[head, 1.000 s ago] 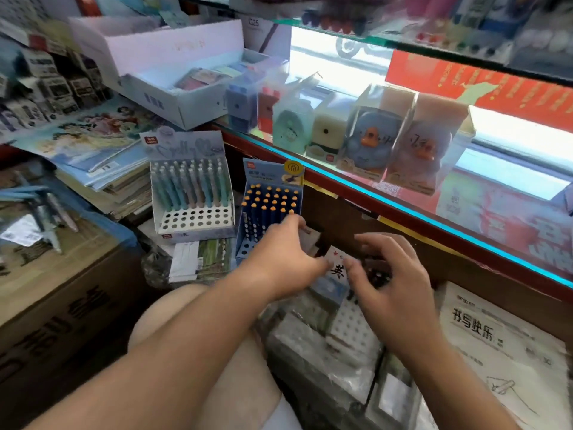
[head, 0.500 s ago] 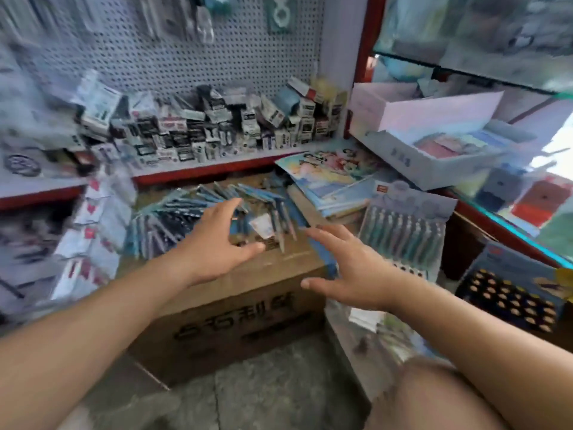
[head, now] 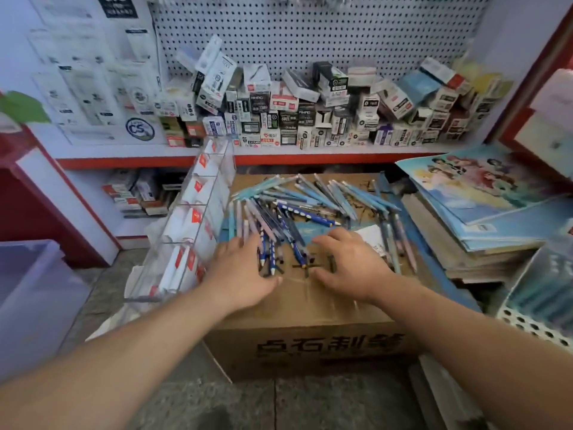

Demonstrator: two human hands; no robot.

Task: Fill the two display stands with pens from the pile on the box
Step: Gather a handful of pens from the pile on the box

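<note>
The pens (head: 310, 200) lie on the box (head: 310, 308) before me, with my left hand (head: 245, 268) and right hand (head: 350, 262) at their near edge. A rack (head: 198, 218) stands left of the box, books (head: 477, 197) lie right, and a shelf (head: 310, 152) runs behind.

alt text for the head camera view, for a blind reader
A person's left hand and right hand reach palms down into a pile of blue pens atop a cardboard box. Behind, a shelf of small boxes sits under a pegboard; stacked notebooks lie to the right.
</note>
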